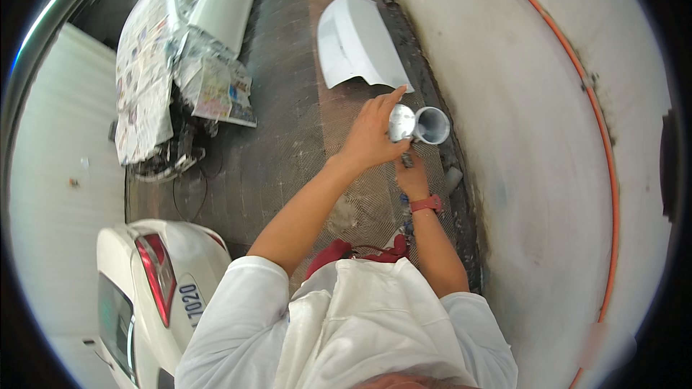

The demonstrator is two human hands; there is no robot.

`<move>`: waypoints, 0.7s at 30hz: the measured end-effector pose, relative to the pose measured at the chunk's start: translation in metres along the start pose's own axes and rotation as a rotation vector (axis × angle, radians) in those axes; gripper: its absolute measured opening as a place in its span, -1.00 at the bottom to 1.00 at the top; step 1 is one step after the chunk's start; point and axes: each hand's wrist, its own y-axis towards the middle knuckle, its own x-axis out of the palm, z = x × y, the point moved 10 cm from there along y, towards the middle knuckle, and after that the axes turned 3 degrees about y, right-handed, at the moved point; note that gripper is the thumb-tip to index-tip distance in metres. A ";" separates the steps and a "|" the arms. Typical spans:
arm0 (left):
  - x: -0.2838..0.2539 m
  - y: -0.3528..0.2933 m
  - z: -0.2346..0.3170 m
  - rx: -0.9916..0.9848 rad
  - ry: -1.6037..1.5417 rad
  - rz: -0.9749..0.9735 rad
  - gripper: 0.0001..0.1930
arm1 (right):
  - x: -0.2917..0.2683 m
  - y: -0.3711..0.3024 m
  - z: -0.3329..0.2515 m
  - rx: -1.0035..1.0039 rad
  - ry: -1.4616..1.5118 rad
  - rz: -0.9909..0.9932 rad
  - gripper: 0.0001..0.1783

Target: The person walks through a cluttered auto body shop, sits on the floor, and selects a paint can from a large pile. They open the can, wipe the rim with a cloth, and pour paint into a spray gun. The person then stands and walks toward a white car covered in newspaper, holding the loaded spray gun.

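Observation:
My left hand (373, 130) is closed round the side of a round silver lid or cup (401, 122), with one finger stretched past its far edge. Right beside it is the open round metal cup (433, 127) of what looks like a spray gun, its inside greyish. My right hand (413, 175), with a red band at the wrist, is gripped below the two round pieces, around the gun's dark handle (408, 161). The left hand partly hides the gun's body. Whether the silver piece touches the cup's rim, I cannot tell.
A white curved car panel (360, 39) lies on the dark floor ahead. At far left is a car front covered with newspaper (148, 86); at near left, a white car's rear (194, 252). An orange hose (577, 65) runs along the pale wall on the right.

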 end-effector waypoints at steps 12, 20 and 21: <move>-0.213 -0.186 -0.128 -0.430 0.327 0.168 -0.02 | 0.294 -0.066 -0.111 -0.290 -0.357 -0.755 -0.44; -0.306 -0.333 -0.195 -0.653 0.324 0.148 -0.05 | 0.459 -0.166 -0.116 -0.478 -0.491 -1.075 -0.43; -0.318 -0.352 -0.203 -0.678 0.305 0.194 -0.05 | 0.476 -0.175 -0.119 -0.513 -0.508 -1.096 -0.44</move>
